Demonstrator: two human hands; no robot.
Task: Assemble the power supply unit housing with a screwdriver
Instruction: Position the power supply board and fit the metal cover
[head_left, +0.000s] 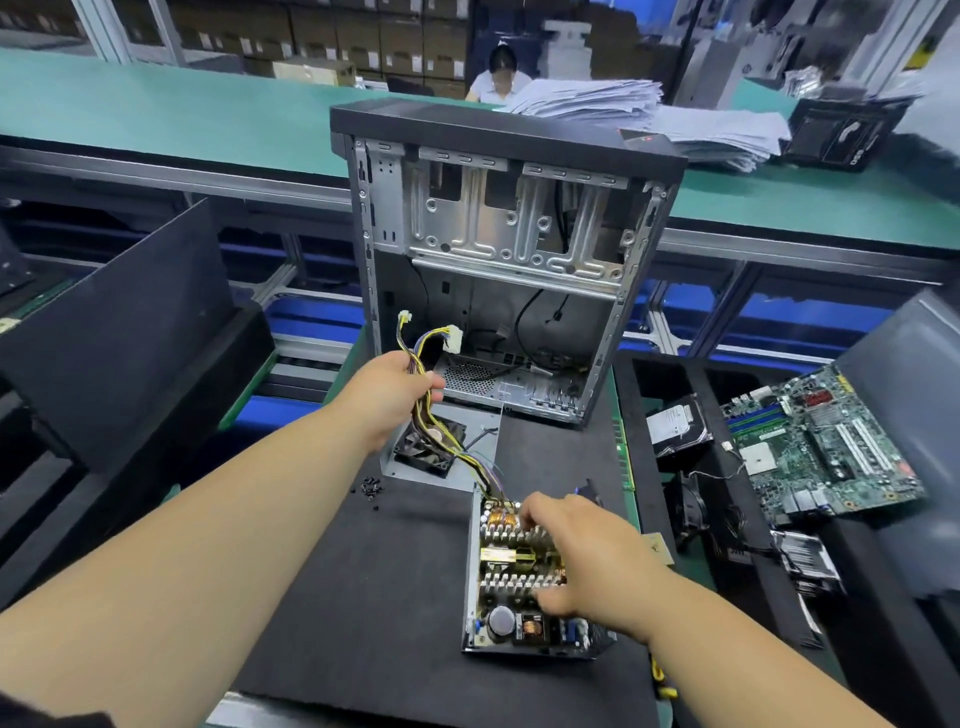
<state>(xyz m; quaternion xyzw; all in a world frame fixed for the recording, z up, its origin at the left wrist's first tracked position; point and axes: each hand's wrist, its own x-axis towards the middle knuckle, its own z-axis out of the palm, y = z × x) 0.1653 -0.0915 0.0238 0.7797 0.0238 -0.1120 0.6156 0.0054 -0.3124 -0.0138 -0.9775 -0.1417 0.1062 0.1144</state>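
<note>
Open grey-metal power supply unit tray w/ exposed circuit board (511, 577) | on black mat (363, 571), long axis near-far, cable end far | yellow-black cable bundle (436, 415) gripped by left hand (387, 400), fingers curled | right hand (576, 551) rested on heatsinks, fingers curled down.

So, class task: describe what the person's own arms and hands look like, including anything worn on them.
Both forearms are bare up to the frame's edge, with no sleeves showing. The left hand and right hand wear no gloves, and no rings, watch or wrist strap can be seen. A bit of dark fabric shows at the lower left corner.
</note>
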